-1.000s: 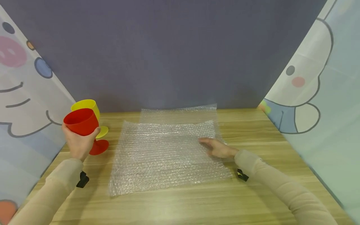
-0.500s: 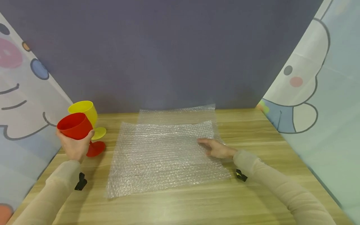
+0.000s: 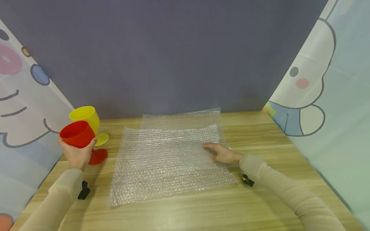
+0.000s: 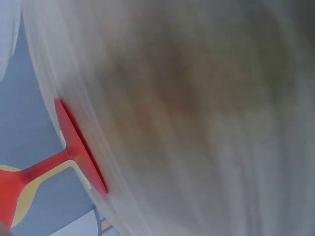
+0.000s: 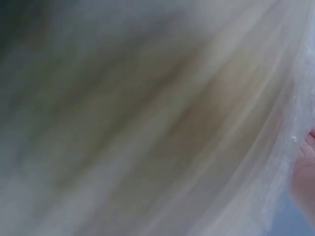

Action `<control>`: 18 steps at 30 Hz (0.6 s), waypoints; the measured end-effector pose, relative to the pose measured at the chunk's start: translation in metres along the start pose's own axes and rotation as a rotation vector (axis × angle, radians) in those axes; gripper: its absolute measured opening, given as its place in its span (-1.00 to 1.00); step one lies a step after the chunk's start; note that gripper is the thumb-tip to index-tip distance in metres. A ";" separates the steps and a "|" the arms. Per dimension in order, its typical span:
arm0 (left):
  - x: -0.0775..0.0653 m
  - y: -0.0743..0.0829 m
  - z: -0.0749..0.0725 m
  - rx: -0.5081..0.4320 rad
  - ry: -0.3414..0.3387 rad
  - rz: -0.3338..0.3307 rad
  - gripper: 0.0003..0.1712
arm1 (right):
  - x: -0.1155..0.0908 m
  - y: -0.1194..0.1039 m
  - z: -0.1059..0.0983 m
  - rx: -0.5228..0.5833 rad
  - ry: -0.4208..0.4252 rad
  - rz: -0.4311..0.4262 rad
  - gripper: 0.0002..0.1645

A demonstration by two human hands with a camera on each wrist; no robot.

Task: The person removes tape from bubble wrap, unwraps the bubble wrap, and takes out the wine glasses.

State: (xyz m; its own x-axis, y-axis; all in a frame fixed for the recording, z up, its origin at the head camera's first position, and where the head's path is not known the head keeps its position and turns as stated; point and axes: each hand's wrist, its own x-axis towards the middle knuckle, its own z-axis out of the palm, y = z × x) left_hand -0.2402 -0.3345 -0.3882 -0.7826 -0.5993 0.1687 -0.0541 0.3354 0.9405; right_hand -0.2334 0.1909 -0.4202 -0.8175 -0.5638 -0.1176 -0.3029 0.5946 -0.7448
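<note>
My left hand (image 3: pixel 76 155) grips the bowl of a red plastic goblet (image 3: pixel 78 134) from the near side, thumb on its right. The goblet leans a little; its round foot (image 4: pixel 81 147) is at the tabletop in the left wrist view, and I cannot tell whether it touches fully. Just behind stands a yellow goblet (image 3: pixel 86 116), upright and partly hidden by the red one. My right hand (image 3: pixel 224 153) rests on the right part of a front sheet of bubble wrap (image 3: pixel 167 166), index finger extended. In the right wrist view only part of that hand (image 5: pixel 304 182) shows.
A second bubble wrap sheet (image 3: pixel 182 120) lies behind and partly under the front one, reaching the grey back panel (image 3: pixel 179 57). Cartoon-printed cloths (image 3: pixel 306 83) hang at both sides of the wooden table (image 3: pixel 179 211).
My left hand and the red goblet have shifted slightly left and down, nearer to me. The whole view has drifted a little too. My right hand keeps its place on the bubble wrap.
</note>
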 end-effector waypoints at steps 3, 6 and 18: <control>0.000 -0.002 0.001 0.000 -0.017 0.004 0.04 | 0.000 0.001 0.000 -0.008 -0.002 -0.003 -0.12; 0.000 -0.001 0.003 -0.012 -0.034 0.010 0.05 | -0.001 0.001 -0.002 -0.017 0.006 0.005 -0.13; -0.005 -0.002 -0.004 0.015 -0.039 -0.025 0.07 | 0.000 0.001 -0.003 0.006 -0.029 -0.013 -0.11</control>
State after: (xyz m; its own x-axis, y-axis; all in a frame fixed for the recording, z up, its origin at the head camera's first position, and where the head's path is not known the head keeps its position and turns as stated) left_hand -0.2336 -0.3352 -0.3895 -0.8045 -0.5787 0.1337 -0.0824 0.3316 0.9398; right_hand -0.2351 0.1933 -0.4185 -0.7988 -0.5881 -0.1265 -0.3109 0.5837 -0.7501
